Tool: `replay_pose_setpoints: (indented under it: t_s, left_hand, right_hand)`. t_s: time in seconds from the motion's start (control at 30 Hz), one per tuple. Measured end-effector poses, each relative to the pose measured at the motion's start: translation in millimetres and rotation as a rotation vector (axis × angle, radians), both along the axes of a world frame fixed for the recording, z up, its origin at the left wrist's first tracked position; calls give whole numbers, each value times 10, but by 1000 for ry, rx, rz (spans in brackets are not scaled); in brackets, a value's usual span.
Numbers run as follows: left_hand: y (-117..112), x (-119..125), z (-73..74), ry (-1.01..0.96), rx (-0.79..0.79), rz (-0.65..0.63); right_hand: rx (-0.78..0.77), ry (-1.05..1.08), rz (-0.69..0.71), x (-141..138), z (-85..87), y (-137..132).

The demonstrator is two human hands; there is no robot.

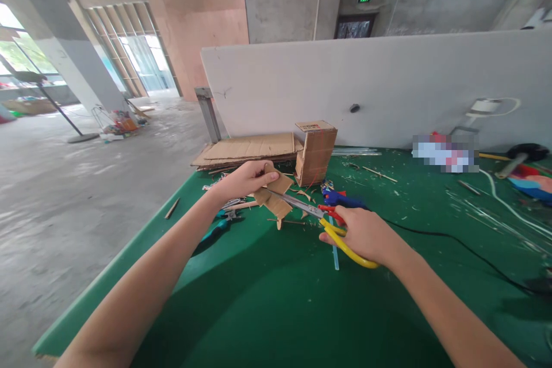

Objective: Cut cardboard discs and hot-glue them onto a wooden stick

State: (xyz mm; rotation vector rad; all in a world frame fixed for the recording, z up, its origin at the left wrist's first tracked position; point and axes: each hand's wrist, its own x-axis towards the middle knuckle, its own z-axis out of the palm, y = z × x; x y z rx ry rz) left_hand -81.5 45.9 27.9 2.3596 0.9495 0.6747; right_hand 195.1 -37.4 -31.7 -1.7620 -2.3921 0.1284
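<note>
My left hand (250, 178) is closed on a small piece of cardboard (281, 185), thumb on top. My right hand (360, 233) grips a pair of scissors (317, 211) with yellow and red handles. The blades point left and reach the cardboard, which lies around them, part above and part below. Just beyond the scissors lies a blue glue gun (340, 199), its black cable running right. A clear glue stick (335, 256) shows below the handles. Teal-handled pliers (218, 230) rest under my left forearm.
Flat cardboard sheets (254, 146) are stacked at the back left of the green table (276, 310). A folded cardboard box (319, 155) stands upright behind my hands. Scraps and thin sticks are scattered about. A white panel (302, 86) borders the back; a lamp (485, 106) stands right.
</note>
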Motion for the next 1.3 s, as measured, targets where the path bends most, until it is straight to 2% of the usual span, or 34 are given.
replay_pose_setpoints:
  t_s: [0.13, 0.17, 0.23, 0.33, 0.47, 0.57, 0.63, 0.77, 0.8, 0.9, 0.97, 1.03, 1.1, 1.13, 1.2, 1.23, 1.3]
  left_hand:
    - [88, -122, 6, -145, -46, 69]
    - [122, -158, 8, -225, -18, 118]
    - [192, -209, 2, -450, 7, 296]
    - [263, -196, -39, -602, -29, 488]
    - [247, -65, -112, -507, -138, 499]
    - [199, 22, -147, -418, -159, 471]
    - [173, 59, -158, -404, -173, 427]
    - [125, 112, -171, -423, -200, 404]
    - [112, 127, -175, -429, -204, 401]
    - [80, 182, -197, -438, -158, 424]
    - [64, 227, -218, -437, -117, 444]
    - [44, 280, -243, -457, -106, 448]
    - [4, 348, -275, -505, -146, 448]
    - [-26, 389, -295, -533, -179, 447]
    - [-106, 480, -340, -596, -249, 420]
    - [-153, 527, -364, -606, -246, 410]
    - [-247, 610, -405, -573, -239, 379]
  right_hand:
    - [-10, 13, -9, 125, 97, -35]
    - [3, 20, -12, 170, 119, -30]
    - [49, 19, -54, 279, 170, 5]
    - [153, -12, -240, 500, 268, 99]
    - [177, 41, -570, 884, 364, 234]
    - [155, 22, -705, 1202, 339, 330]
    - [116, 6, -769, 1407, 259, 402]
    - [-10, 9, -785, 1737, 8, 558]
    - [-51, 9, -745, 1793, -43, 592]
    - [-85, 6, -660, 1880, -83, 659]
    - [-21, -14, -635, 1844, -11, 662]
    - [83, 1, -618, 1685, 98, 619]
    - [74, 203, -500, 1371, 193, 522]
    - [35, 361, -435, 1159, 222, 455]
    - [-150, 708, -218, 678, 240, 305]
    - [-251, 819, -106, 438, 232, 234]
    - [-353, 967, 84, 27, 194, 127]
